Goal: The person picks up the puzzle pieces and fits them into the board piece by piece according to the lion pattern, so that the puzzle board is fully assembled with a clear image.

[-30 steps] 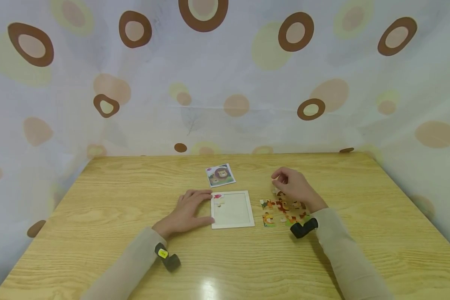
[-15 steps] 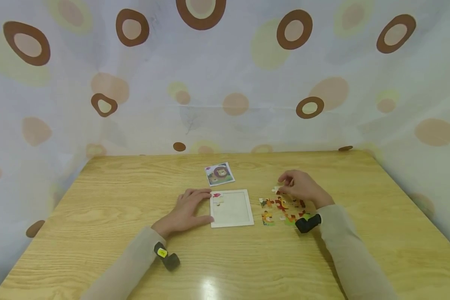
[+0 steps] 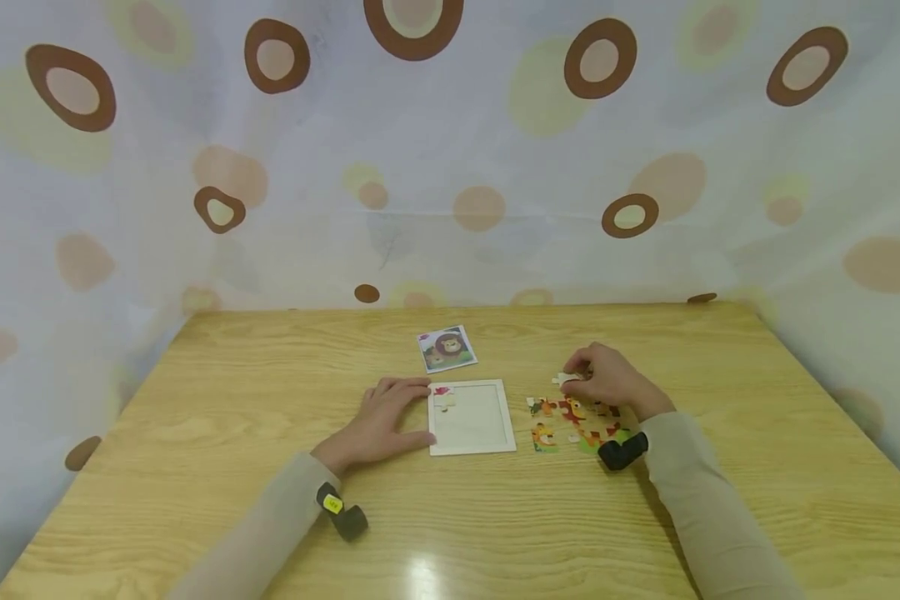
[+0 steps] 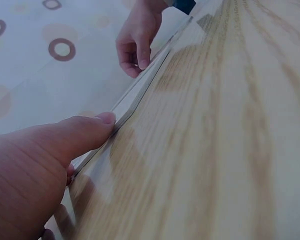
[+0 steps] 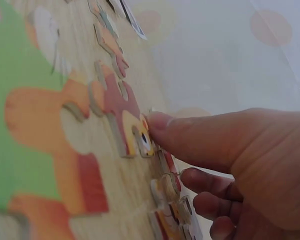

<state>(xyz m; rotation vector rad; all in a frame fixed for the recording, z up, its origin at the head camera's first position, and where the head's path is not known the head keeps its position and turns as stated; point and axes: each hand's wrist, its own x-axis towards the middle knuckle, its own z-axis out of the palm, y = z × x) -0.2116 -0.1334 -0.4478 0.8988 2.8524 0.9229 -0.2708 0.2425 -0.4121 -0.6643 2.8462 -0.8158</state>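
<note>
In the head view my left hand [image 3: 381, 423] rests at the left side of a white puzzle frame [image 3: 509, 418]. Its fingers touch the upper left corner and its thumb the lower left one; the left wrist view has the thumb [image 4: 90, 131] against the frame's edge. Inside the frame's top left corner lie joined pieces with a pink patch [image 3: 443, 397]. To the right, my right hand [image 3: 613, 380] pinches a pale puzzle piece [image 3: 566, 378] between thumb and fingers, just behind the loose pieces. The right wrist view shows its thumb [image 5: 190, 137], while the pinched piece is mostly hidden there.
Several loose animal puzzle pieces [image 3: 543, 437] lie right of the frame, partly under the right hand. A lion picture card [image 3: 448, 348] lies behind the frame. A patterned curtain [image 3: 420, 250] stands along the table's [image 3: 450, 533] back edge.
My right hand has shifted slightly right and lowered its fingertips onto the pale piece, which it now pinches. My left hand stays at the frame. The head view has swayed a little.
</note>
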